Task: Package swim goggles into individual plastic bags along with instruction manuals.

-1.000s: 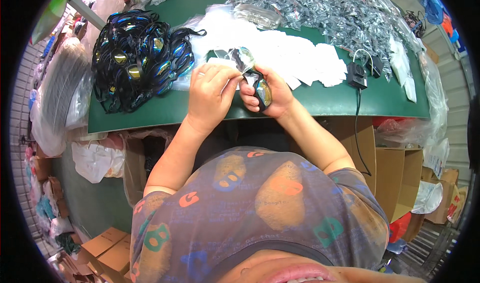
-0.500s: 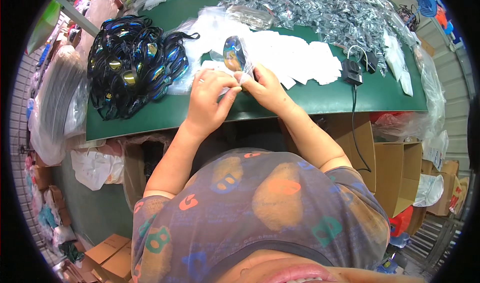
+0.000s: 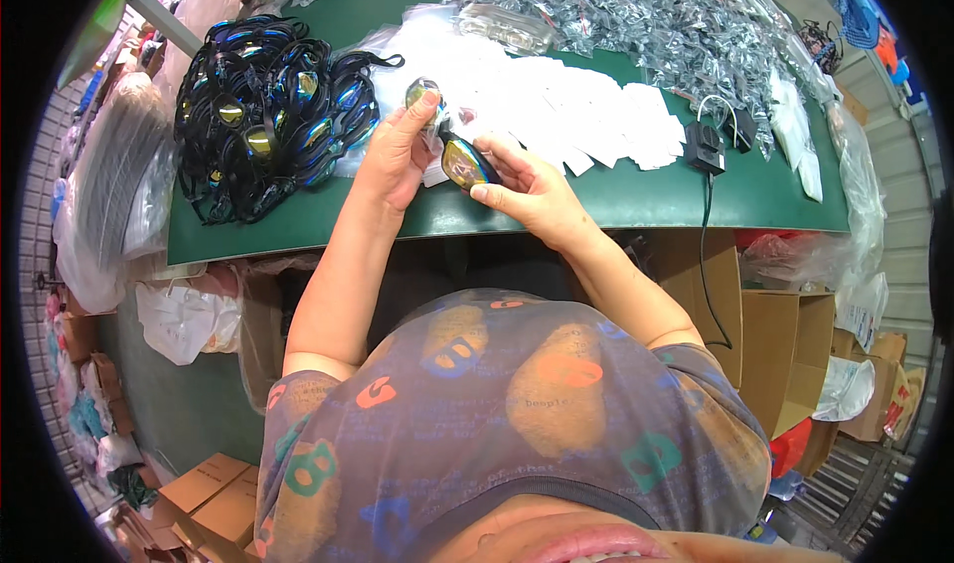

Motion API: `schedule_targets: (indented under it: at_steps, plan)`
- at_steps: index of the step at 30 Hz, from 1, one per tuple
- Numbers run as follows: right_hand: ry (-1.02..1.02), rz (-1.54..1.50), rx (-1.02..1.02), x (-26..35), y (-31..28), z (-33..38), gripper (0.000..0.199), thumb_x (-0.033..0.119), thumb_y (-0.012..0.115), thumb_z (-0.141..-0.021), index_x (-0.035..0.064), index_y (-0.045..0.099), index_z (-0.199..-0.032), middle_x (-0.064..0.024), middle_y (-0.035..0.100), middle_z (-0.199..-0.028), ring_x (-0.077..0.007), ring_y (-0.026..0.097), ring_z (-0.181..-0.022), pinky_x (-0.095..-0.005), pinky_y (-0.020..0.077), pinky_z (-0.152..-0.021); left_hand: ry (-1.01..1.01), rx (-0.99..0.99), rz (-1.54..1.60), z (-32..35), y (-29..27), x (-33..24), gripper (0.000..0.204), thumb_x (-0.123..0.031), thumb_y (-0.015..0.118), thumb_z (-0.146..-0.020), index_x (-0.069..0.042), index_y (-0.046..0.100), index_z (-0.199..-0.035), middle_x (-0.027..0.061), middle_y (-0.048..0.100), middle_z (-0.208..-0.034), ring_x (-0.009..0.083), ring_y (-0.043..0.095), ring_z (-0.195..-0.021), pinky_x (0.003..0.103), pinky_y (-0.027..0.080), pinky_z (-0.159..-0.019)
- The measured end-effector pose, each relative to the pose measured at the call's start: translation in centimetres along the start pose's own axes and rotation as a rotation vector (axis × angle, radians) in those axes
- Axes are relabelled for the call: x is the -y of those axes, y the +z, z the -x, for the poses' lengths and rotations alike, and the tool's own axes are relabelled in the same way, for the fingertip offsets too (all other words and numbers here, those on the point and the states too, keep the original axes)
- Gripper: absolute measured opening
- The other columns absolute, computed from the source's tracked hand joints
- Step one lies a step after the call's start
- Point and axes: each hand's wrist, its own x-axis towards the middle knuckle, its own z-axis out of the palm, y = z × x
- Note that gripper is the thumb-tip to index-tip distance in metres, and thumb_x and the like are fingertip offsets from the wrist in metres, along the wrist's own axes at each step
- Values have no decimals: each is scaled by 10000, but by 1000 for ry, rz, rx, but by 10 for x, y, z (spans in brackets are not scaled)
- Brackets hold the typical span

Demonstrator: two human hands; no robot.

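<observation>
A pair of swimming goggles (image 3: 464, 163) with mirrored, yellow-gold lenses and black edges is held between my hands, just above the near side of the table. My left hand (image 3: 399, 151) grips the lens on the left, its thumb lying across it. On the other lens, my right hand (image 3: 532, 187) has its thumb at the lower edge and its fingers behind. Thin clear plastic shows near the left fingers; how it sits on the goggles cannot be made out. A large heap of similar goggles (image 3: 260, 144) with black straps lies left of my hands.
Beyond my hands, white cards (image 3: 566, 106) are spread over the green table (image 3: 338, 210). Many small clear packets (image 3: 636, 26) are piled at the back right. A black power adapter (image 3: 705, 148) trails a cable over the front edge. Open cardboard boxes (image 3: 785, 349) stand below on the right.
My hands have moved apart, and the goggles have turned so that both lenses show. Earlier, one lens stood upright beyond my fingers, which were close together at clear plastic.
</observation>
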Motion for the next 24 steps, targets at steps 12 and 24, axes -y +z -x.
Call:
schedule_targets:
  at_steps: [12,24]
  plan:
    - [-150,17,7,-4,-9,-15,674,-3,706,-927,-4,377,-1515,-114,570,-1330,-190,597,-1201,-328,513,-988,-155,127,-120,-2,-13,7,719,-506,709,-938,-7,502,-1413,140,622,-1331,186,597,-1217,357,495,-987]
    - [-96,-76,-16,-4,-3,-17,719,1,698,-938,40,311,-1543,-157,586,-1299,-242,642,-1179,-362,610,-867,704,-88,-828,20,12,6,86,-17,705,-916,-32,701,-1001,47,689,-963,143,660,-903,275,523,-814]
